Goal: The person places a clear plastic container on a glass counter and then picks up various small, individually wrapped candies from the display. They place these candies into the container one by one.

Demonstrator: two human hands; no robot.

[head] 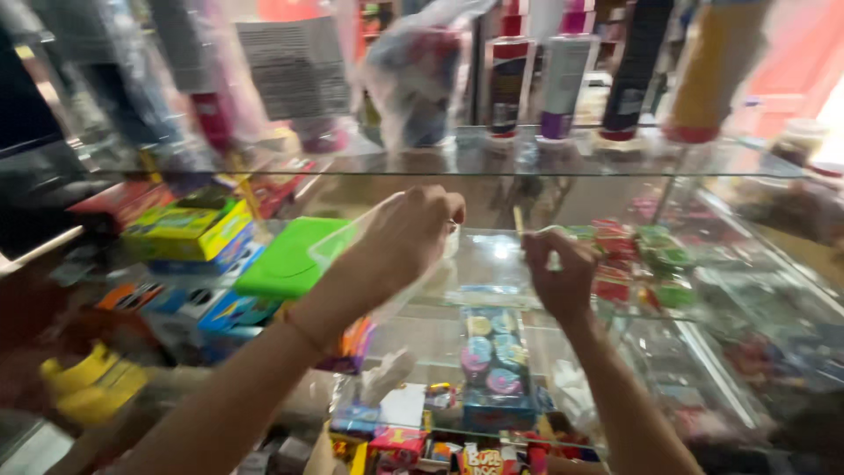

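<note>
Both my hands reach into a glass display case. My left hand [406,236] is closed around a clear plastic packet or container edge [345,242], next to a bright green flat pack [287,257]. My right hand [560,274] is closed with a thin pale stick-like item pinched near its thumb, beside small red and green packets [646,255] on the middle glass shelf [492,259]. The picture is blurred, so what each hand holds is unclear.
Bottles and tubes [536,79] stand on the top glass shelf [457,158]. Colourful boxes [186,233] are stacked at the left. A blue pack of round items [494,361] and mixed small packets [413,431] lie on lower shelves.
</note>
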